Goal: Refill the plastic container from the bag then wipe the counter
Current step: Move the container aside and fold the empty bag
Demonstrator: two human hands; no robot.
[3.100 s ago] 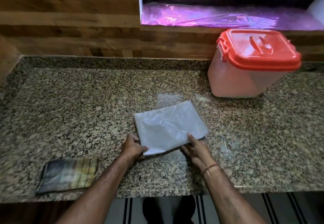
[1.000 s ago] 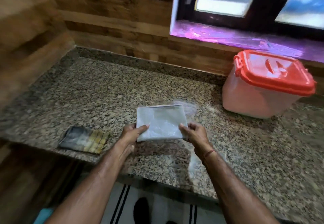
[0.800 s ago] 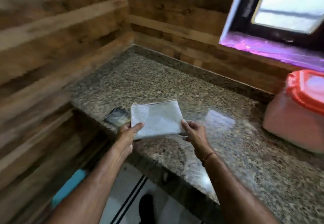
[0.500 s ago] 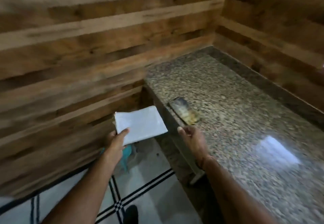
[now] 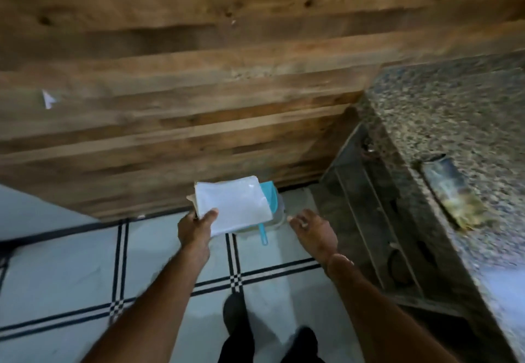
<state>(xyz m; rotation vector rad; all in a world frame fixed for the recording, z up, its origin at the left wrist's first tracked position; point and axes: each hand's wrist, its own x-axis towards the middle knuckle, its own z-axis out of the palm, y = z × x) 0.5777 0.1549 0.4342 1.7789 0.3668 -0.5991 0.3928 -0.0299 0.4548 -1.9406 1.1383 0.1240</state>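
I've got the folded bag (image 5: 234,207) pinched by 1 corner in left hand (image 5: 196,227) fingers, right hand (image 5: 312,227) open w/ nothing; loose grip could drop it short of the bin (image 5: 274,206) just beyond.

Bare forearms (image 5: 159,300), dark trousers (image 5: 241,342)

I see a dim, warm indoor frame. The wooden wall (image 5: 199,92) is smeared by motion blur, the granite counter (image 5: 454,124) softer still toward the right edge. The pale floor tiles (image 5: 71,271) catch most light. Wide-angle distortion bends the wall planks.
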